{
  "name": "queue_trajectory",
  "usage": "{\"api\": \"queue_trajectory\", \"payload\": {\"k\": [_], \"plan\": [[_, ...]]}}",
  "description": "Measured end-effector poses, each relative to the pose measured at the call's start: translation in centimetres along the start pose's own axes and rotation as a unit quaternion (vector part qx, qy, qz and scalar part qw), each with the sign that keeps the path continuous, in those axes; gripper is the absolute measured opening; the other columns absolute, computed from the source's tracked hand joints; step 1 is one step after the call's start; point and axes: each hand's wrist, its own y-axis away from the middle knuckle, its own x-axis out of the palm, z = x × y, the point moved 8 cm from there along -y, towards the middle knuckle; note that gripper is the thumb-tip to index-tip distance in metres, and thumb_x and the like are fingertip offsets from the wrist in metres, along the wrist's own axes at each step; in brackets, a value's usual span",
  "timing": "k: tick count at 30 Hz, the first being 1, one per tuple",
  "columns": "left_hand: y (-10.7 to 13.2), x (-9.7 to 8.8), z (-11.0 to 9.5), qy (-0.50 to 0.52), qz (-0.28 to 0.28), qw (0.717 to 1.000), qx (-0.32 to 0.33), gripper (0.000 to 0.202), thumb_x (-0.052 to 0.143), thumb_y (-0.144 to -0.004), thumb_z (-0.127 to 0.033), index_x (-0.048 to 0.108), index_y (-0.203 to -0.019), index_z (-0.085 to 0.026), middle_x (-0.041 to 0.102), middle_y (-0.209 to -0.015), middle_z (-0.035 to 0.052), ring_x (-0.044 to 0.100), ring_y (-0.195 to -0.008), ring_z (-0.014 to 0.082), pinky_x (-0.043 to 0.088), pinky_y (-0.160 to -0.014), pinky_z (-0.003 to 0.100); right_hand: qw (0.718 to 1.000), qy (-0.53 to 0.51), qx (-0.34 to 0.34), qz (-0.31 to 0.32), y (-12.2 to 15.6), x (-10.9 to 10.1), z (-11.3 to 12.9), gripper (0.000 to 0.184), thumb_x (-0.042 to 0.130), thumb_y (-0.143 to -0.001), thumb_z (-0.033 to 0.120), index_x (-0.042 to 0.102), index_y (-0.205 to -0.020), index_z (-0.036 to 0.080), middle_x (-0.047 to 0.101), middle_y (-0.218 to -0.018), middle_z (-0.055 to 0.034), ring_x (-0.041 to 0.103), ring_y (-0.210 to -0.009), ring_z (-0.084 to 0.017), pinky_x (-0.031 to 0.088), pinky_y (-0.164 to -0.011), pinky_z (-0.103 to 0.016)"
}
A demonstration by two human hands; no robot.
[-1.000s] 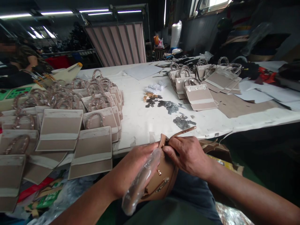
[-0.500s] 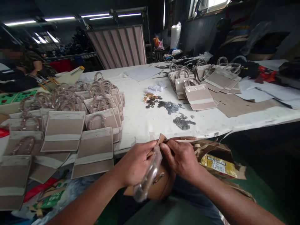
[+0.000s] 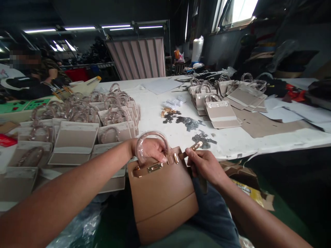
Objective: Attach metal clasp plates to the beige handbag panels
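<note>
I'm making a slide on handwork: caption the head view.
Left hand at the top of a brown handbag, right hand pinching a metal-tipped strap, beside a white worktable.

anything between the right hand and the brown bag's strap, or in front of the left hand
Nothing visible blocks the right hand: it already pinches the strap beside the brown bag. The plastic-wrapped handle arches partly in front of the left hand, at the bag's top.

one brown bag, two grey heaps, one gold heap
</note>
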Motion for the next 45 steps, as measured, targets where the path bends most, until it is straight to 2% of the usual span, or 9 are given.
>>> {"api": "queue_trajectory", "payload": {"k": [4, 10, 18, 25, 30, 33, 36, 40, 45], "plan": [[0.7, 3.1, 2.7, 0.045, 0.203, 0.974, -0.088, 0.032, 0.086, -0.073, -0.037, 0.083, -0.094, -0.013, 0.081, -0.085, 0.006, 0.07, -0.076, 0.0226, 0.055, -0.074, 0.034, 0.999, -0.032, 0.004, 0.022, 0.7, 1.1, -1.1, 0.066, 0.057, -0.094, 0.078, 0.066, -0.069, 0.018, 0.061, -0.051, -0.0021, 0.056, -0.045, -0.015, 0.04, -0.049, -0.026], [0.6, 3.5, 5.2, 0.067, 0.22, 0.967, -0.111, 0.031, 0.095, -0.064, -0.041, 0.085, -0.087, -0.022, 0.081, -0.085, 0.0041, 0.073, -0.078, 0.0235, 0.058, -0.076, 0.033, 0.999, -0.035, 0.009, 0.027, 1.1, 1.6, -1.9, 0.065, 0.059, -0.093, 0.078, 0.066, -0.068, 0.018, 0.06, -0.05, -0.0012, 0.054, -0.044, -0.015, 0.041, -0.049, -0.026], [0.5, 3.1, 8.8, 0.182, 0.161, 0.952, -0.184, 0.037, 0.093, -0.07, -0.046, 0.084, -0.094, -0.019, 0.083, -0.092, 0.0072, 0.075, -0.08, 0.0248, 0.059, -0.078, 0.035, 0.999, -0.03, 0.024, 0.006, 0.8, 1.8, -3.1, 0.06, 0.061, -0.093, 0.071, 0.067, -0.065, 0.019, 0.059, -0.048, -0.0016, 0.053, -0.044, -0.014, 0.04, -0.048, -0.025], [3.8, 0.7, 14.6, 0.349, -0.079, 0.904, -0.233, 0.079, 0.063, -0.085, -0.081, 0.077, -0.118, -0.011, 0.08, -0.101, 0.0156, 0.076, -0.083, 0.0265, 0.06, -0.076, 0.037, 0.994, -0.083, 0.054, -0.037, 0.9, 1.0, -5.2, 0.059, 0.068, -0.085, 0.072, 0.066, -0.061, 0.018, 0.059, -0.051, -0.0026, 0.054, -0.044, -0.015, 0.042, -0.046, -0.026], [7.3, 1.4, 12.8, 0.215, -0.145, 0.96, -0.11, 0.094, 0.091, -0.072, -0.06, 0.058, -0.147, -0.015, 0.068, -0.14, 0.0185, 0.068, -0.123, 0.0342, 0.053, -0.102, 0.042, 0.994, -0.08, 0.065, -0.032, 1.0, 1.0, -6.5, 0.06, 0.07, -0.083, 0.074, 0.067, -0.063, 0.018, 0.059, -0.052, -0.0021, 0.055, -0.044, -0.015, 0.043, -0.047, -0.027], [7.8, 1.8, 11.4, 0.068, -0.135, 0.984, -0.09, 0.119, 0.101, -0.06, -0.042, 0.042, -0.161, -0.021, 0.065, -0.141, 0.0145, 0.063, -0.131, 0.0351, 0.048, -0.112, 0.044, 0.995, -0.067, 0.06, -0.04, 1.2, 1.0, -6.4, 0.06, 0.07, -0.084, 0.074, 0.066, -0.062, 0.018, 0.06, -0.052, -0.0031, 0.055, -0.044, -0.015, 0.042, -0.047, -0.027], [7.7, 1.2, 10.5, -0.044, -0.145, 0.986, -0.07, 0.107, 0.092, -0.074, -0.04, 0.037, -0.164, -0.023, 0.066, -0.136, 0.0103, 0.063, -0.132, 0.0323, 0.046, -0.115, 0.043, 0.995, -0.058, 0.061, -0.045, 1.3, 0.9, -6.0, 0.06, 0.071, -0.083, 0.074, 0.067, -0.062, 0.018, 0.06, -0.049, -0.0034, 0.055, -0.044, -0.015, 0.041, -0.047, -0.027], [7.4, 1.0, 9.8, -0.043, -0.125, 0.991, -0.022, 0.077, 0.077, -0.089, -0.041, 0.048, -0.157, -0.02, 0.067, -0.14, 0.0114, 0.059, -0.137, 0.0317, 0.045, -0.117, 0.04, 0.994, -0.076, 0.061, -0.046, 1.3, 0.9, -5.9, 0.061, 0.071, -0.082, 0.075, 0.067, -0.063, 0.017, 0.059, -0.05, -0.003, 0.055, -0.044, -0.015, 0.039, -0.048, -0.027], [7.8, 0.5, 10.5, 0.003, -0.122, 0.992, -0.025, 0.081, 0.084, -0.084, -0.043, 0.052, -0.155, -0.021, 0.067, -0.141, 0.0121, 0.06, -0.136, 0.0321, 0.044, -0.117, 0.04, 0.993, -0.085, 0.067, -0.044, 1.3, 0.9, -6.0, 0.063, 0.071, -0.081, 0.077, 0.066, -0.062, 0.017, 0.058, -0.051, -0.0022, 0.055, -0.045, -0.015, 0.042, -0.05, -0.027]]}}
